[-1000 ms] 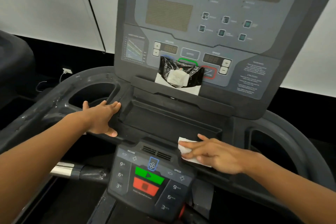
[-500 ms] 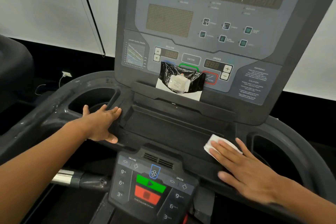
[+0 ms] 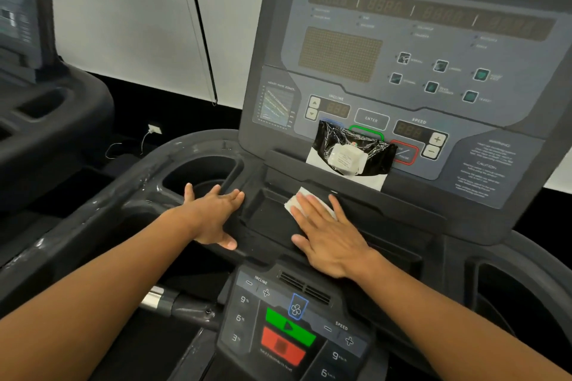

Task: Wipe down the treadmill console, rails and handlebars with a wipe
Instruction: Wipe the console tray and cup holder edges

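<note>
The right hand (image 3: 328, 235) lies flat with spread fingers, pressing a white wipe (image 3: 297, 201) on the treadmill console tray (image 3: 266, 216). The left hand (image 3: 213, 216), fingers straight, rests on the tray's left edge.

A neighbouring machine (image 3: 46, 120) is standing at the left edge, dark, with its own screen (image 3: 15, 9) showing at the top corner. A white wall (image 3: 123, 25) is running behind, and a thin black cord (image 3: 201, 34) is hanging down across it. Below the wall a dark band is meeting the floor, where a small white plug (image 3: 154, 129) is sitting with a thin wire (image 3: 123, 147) trailing from it, possibly a charger; too small to tell.
</note>
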{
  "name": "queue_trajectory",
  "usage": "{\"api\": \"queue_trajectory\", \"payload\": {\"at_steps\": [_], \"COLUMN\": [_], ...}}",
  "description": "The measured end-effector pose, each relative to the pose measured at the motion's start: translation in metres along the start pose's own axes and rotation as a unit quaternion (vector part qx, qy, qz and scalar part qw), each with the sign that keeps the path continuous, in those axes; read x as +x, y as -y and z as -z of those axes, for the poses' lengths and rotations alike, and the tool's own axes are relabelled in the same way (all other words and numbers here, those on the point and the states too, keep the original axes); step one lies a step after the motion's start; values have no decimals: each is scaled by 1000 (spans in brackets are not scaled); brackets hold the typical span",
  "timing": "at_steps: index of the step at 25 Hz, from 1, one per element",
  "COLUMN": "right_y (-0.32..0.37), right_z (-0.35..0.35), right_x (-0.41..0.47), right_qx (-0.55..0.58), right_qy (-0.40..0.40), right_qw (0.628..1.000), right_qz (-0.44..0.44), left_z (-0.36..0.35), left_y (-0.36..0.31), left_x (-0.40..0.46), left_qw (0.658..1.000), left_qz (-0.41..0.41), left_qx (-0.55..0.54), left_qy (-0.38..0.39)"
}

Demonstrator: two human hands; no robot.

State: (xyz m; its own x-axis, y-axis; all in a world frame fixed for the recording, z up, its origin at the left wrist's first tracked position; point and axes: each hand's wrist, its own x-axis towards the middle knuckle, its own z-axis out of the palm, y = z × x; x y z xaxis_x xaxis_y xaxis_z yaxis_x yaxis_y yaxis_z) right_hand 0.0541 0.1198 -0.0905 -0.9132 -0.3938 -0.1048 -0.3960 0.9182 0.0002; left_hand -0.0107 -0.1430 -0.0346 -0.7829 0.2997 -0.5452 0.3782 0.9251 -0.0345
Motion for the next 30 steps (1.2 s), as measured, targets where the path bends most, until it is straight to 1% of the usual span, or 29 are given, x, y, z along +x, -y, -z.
{"api": "queue_trajectory", "payload": {"at_steps": [2,4,6,7,8,9,11,12,14,16,18,22,24,26,28,30], "right_y": [-6,-16,-25,-28,-29,-30,-26,-22,-7,16,38,55,47,29,9,-7], "right_z": [-4,-10,-16,-18,-16,-15,-7,-2,5,10,14,27,29,28,23,21], "right_x": [-13,-46,-82,-94,-100,-99,-77,-59,-16,27,63,101,92,58,8,-43], "right_qx": [-14,-15,-6,1,5,2,-10,-12,-10,-8,-10,12,24,49,118,216], "right_qy": [-47,-70,-72,-63,-49,-32,-12,-8,-5,-4,11,45,59,89,126,142], "right_qw": [998,992,981,978,978,983,994,997,999,1000,1000,999,998,994,984,966], "right_qz": [-48,-107,-179,-200,-202,-182,-107,-72,-31,-14,-9,7,20,33,37,27], "left_z": [-1,-3,-5,-4,-3,-3,-3,-3,-3,-7,-15,-31,-34,-34,-33,-31], "left_y": [1,2,5,5,5,6,8,9,12,15,20,30,33,37,44,49], "left_x": [0,-1,-1,-2,-2,-2,-2,-2,-2,-2,-4,-8,-9,-9,-11,-11], "left_qw": [1000,1000,999,999,999,999,999,999,998,997,997,995,995,995,995,995], "left_qz": [-3,-8,-17,-20,-23,-25,-34,-38,-48,-49,-32,7,12,7,-3,-16], "left_qx": [-6,-22,-30,-28,-24,-20,-17,-16,-12,-15,-34,-50,-42,-47,-47,-46], "left_qy": [-7,-9,-13,-14,-15,-16,-20,-22,-34,-49,-65,-81,-86,-88,-87,-89]}}
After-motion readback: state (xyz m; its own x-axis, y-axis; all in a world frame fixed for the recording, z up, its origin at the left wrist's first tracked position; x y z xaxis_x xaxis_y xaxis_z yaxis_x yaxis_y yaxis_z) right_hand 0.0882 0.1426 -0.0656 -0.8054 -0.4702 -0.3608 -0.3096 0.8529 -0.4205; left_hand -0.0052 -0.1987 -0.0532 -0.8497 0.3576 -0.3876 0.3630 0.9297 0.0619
